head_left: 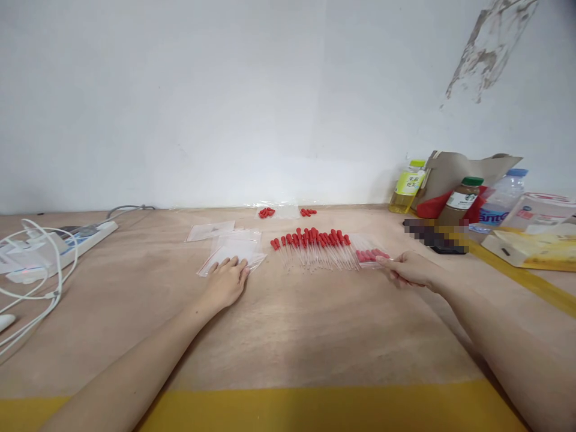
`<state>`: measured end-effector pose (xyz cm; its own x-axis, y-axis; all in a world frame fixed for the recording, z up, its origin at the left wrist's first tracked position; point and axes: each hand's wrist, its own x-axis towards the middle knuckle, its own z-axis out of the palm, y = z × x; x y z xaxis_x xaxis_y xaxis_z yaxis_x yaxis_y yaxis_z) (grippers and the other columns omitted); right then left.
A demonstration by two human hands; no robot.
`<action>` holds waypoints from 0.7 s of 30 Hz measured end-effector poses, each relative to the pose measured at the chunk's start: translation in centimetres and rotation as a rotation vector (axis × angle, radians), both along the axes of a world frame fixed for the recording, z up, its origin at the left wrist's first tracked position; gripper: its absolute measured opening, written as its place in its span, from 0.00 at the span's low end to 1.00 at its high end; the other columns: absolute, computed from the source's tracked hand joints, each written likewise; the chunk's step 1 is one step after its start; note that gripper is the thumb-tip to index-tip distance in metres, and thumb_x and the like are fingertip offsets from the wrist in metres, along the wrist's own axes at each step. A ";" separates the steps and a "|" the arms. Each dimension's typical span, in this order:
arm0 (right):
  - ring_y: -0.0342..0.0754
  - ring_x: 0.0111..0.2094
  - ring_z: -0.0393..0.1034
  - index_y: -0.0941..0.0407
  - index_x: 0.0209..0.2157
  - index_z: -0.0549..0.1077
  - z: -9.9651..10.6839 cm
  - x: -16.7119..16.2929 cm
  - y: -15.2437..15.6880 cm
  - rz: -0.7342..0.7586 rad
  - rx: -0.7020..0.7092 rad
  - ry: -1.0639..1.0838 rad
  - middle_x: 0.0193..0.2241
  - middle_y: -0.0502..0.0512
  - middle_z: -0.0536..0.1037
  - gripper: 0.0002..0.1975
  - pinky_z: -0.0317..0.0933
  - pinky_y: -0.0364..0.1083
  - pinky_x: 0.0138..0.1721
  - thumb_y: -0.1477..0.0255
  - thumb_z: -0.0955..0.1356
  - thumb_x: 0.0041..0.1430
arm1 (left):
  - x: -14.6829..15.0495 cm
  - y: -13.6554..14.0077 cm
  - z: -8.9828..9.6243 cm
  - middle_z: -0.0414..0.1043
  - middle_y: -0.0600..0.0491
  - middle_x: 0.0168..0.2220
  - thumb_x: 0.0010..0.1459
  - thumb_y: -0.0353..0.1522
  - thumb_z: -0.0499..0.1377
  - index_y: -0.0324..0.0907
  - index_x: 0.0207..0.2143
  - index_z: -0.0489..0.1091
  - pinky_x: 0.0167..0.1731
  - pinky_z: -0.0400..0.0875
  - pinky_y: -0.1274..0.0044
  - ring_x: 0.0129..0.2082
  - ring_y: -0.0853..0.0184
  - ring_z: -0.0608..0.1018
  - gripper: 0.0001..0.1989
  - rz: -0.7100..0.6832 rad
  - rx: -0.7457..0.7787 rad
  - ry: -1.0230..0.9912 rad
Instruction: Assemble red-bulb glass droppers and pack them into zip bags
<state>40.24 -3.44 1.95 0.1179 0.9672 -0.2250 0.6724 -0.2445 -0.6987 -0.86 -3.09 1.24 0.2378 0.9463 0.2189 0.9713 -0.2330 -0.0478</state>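
Note:
My right hand (411,270) pinches the edge of a small clear zip bag (371,254) with several red-bulbed droppers in it, low over the table. Just left of that bag lies a row of loose glass droppers (315,249), red rubber bulbs toward the wall and thin clear tips toward me. My left hand (228,281) rests with its fingers laid out on a pile of clear zip bags (238,249), which look flat. Another flat bag (209,231) lies just behind the pile. Some fingertips of my right hand are hidden.
Loose red bulbs (267,212) lie near the wall on clear plastic. At left stands a power strip (63,252) with white cables (58,282). Drink bottles (461,201), a phone (450,247) and a yellow-white packet (535,247) sit at right. Yellow tape (315,408) runs along the front edge.

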 end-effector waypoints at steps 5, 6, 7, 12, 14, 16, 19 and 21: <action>0.40 0.18 0.59 0.57 0.16 0.66 0.4 -1.7 2.1 0.041 0.392 -0.238 0.14 0.49 0.67 0.16 0.49 0.40 0.19 0.61 0.65 0.48 | 0.6 -0.7 1.0 0.67 0.46 0.49 0.62 0.38 0.38 0.43 0.46 0.66 0.48 0.58 0.61 0.51 0.57 0.67 0.21 0.000 0.036 -0.090; 0.41 0.19 0.61 0.57 0.17 0.67 0.4 -2.2 2.9 0.044 0.417 -0.259 0.16 0.49 0.69 0.13 0.49 0.40 0.20 0.63 0.66 0.47 | 0.9 -1.1 1.3 0.65 0.46 0.51 0.62 0.39 0.38 0.43 0.47 0.66 0.50 0.57 0.61 0.52 0.57 0.66 0.22 -0.024 0.031 -0.117; 0.42 0.21 0.62 0.57 0.18 0.67 0.4 -2.8 3.7 0.045 0.423 -0.284 0.17 0.50 0.70 0.11 0.50 0.40 0.21 0.65 0.66 0.47 | 1.2 -1.6 1.7 0.64 0.46 0.52 0.62 0.40 0.38 0.43 0.48 0.66 0.51 0.56 0.61 0.54 0.57 0.64 0.23 -0.058 0.015 -0.143; 0.45 0.18 0.64 0.57 0.14 0.66 0.5 -4.8 7.4 -0.094 0.254 -0.321 0.12 0.53 0.67 0.13 0.52 0.42 0.20 0.66 0.66 0.46 | 2.0 -3.4 3.0 0.63 0.50 0.54 0.61 0.45 0.40 0.45 0.50 0.65 0.51 0.59 0.66 0.54 0.60 0.65 0.24 -0.260 -0.172 -0.278; 0.47 0.16 0.64 0.57 0.13 0.66 0.4 -5.3 8.5 -0.159 0.175 -0.281 0.09 0.54 0.65 0.14 0.53 0.43 0.19 0.65 0.66 0.46 | 1.6 -3.2 2.9 0.59 0.51 0.56 0.62 0.44 0.41 0.46 0.53 0.62 0.53 0.56 0.67 0.56 0.60 0.61 0.23 -0.361 -0.191 -0.281; 0.48 0.16 0.64 0.57 0.12 0.65 0.1 -5.5 9.4 -0.198 0.139 -0.266 0.07 0.54 0.63 0.15 0.53 0.44 0.18 0.63 0.67 0.44 | 0.9 -2.6 2.3 0.52 0.50 0.60 0.61 0.43 0.43 0.45 0.55 0.58 0.55 0.51 0.66 0.59 0.60 0.55 0.23 -0.445 -0.204 -0.238; 0.50 0.16 0.64 0.56 0.11 0.64 -0.2 -5.8 10.2 -0.236 0.098 -0.246 0.06 0.53 0.61 0.15 0.53 0.45 0.17 0.63 0.69 0.40 | 0.0 -1.6 1.3 0.47 0.49 0.61 0.61 0.44 0.44 0.45 0.58 0.52 0.56 0.49 0.67 0.60 0.61 0.51 0.25 -0.497 -0.279 -0.180; 0.51 0.17 0.65 0.56 0.12 0.65 -0.2 -5.9 10.3 -0.245 0.076 -0.228 0.07 0.53 0.61 0.14 0.53 0.45 0.17 0.65 0.70 0.39 | 0.0 -1.5 1.0 0.47 0.49 0.61 0.61 0.44 0.43 0.45 0.58 0.52 0.56 0.49 0.66 0.60 0.60 0.51 0.26 -0.489 -0.301 -0.156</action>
<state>34.29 6.89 1.79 0.3873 0.9171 -0.0944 0.7414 -0.3707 -0.5594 -0.89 -4.63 2.24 0.6481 0.7612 0.0252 0.7383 -0.6360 0.2246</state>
